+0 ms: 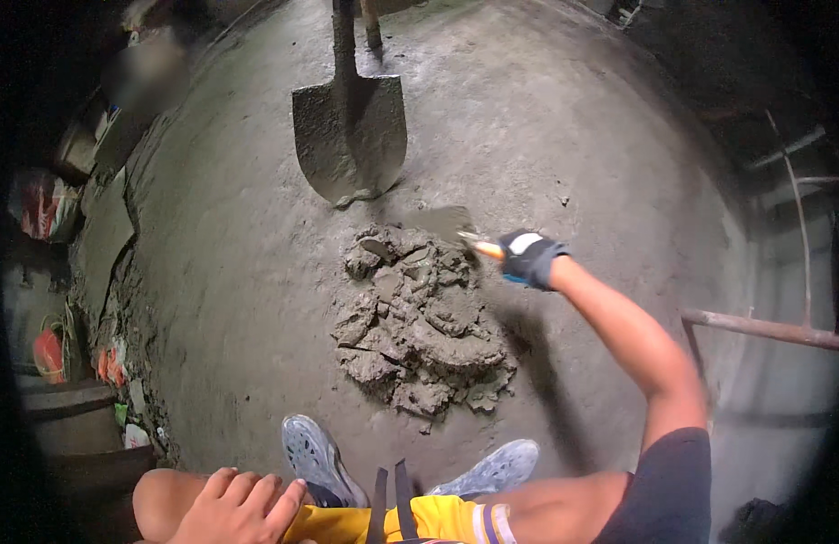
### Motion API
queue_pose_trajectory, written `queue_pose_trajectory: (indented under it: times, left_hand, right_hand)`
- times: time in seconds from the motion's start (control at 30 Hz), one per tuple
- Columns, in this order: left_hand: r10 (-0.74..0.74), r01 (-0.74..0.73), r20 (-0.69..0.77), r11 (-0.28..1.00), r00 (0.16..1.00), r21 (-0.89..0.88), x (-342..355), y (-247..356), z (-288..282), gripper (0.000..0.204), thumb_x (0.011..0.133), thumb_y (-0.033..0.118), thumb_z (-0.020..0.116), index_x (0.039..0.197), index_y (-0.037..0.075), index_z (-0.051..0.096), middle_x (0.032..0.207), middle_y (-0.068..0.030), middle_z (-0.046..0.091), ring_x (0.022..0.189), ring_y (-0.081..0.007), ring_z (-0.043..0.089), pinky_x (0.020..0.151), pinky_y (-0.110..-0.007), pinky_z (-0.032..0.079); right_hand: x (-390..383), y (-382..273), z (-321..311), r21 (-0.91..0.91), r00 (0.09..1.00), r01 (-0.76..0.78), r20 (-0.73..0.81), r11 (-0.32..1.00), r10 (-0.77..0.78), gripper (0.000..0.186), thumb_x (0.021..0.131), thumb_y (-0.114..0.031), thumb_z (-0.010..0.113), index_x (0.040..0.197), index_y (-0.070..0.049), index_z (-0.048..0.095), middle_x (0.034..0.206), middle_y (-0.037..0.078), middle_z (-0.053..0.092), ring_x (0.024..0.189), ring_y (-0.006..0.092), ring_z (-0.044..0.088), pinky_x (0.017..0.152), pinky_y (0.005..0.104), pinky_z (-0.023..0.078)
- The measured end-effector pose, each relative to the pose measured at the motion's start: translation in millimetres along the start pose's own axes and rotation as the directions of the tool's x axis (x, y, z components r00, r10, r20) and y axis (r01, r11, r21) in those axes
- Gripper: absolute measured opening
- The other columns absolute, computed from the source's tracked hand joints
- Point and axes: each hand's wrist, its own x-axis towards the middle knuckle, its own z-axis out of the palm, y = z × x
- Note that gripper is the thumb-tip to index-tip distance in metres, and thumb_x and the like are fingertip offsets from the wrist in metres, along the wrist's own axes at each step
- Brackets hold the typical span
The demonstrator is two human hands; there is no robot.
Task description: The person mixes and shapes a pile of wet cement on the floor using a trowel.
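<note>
My right hand [531,259], in a dark glove with a white patch, is closed round the orange handle of a trowel [438,218]. The trowel's grey blade is at the far edge of a heap of wet mortar [429,326], partly blurred. Lumps and flat slabs make up the heap, which lies on the floor in front of my feet. My left hand [238,508] is bare and rests on my left knee, its fingers stretched out and holding nothing.
A mortar-smeared shovel [351,136] lies beyond the heap, blade toward me. Bags and debris [52,208] line the left wall, with a dark barrel [70,399] nearer. A metal pipe [764,328] stands out at right. My grey clogs [321,458] flank the near side.
</note>
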Motion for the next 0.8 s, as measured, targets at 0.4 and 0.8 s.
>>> queue_pose_trajectory:
  times: [0.4, 0.8]
  left_hand:
    - [0.06, -0.061, -0.156, 0.998, 0.986, -0.001, 31, -16, 2, 0.045, 0.092, 0.022, 0.051, 0.133, 0.004, 0.052, 0.107, -0.0089, 0.059, 0.103, -0.0231, 0.058, 0.095, -0.036, 0.042]
    - [0.221, -0.22, -0.062, 0.975, 0.973, 0.031, 18, -27, 0, 0.05, 0.098, 0.036, 0.049, 0.136, 0.003, 0.05, 0.115, -0.0126, 0.059, 0.11, -0.0263, 0.055, 0.099, -0.039, 0.04]
  right_hand:
    - [-111, -90, -2, -0.23, 0.944, 0.185, -0.229, 0.955, -0.238, 0.018, 0.085, -0.008, 0.055, 0.104, -0.006, 0.056, 0.083, 0.015, 0.065, 0.078, 0.0349, 0.067, 0.096, 0.0495, 0.048]
    - [-167, 6, -27, 0.129, 0.936, -0.23, -0.243, 0.965, 0.256, 0.022, 0.083, -0.02, 0.064, 0.096, -0.004, 0.056, 0.088, 0.023, 0.063, 0.085, 0.0438, 0.061, 0.071, 0.0502, 0.048]
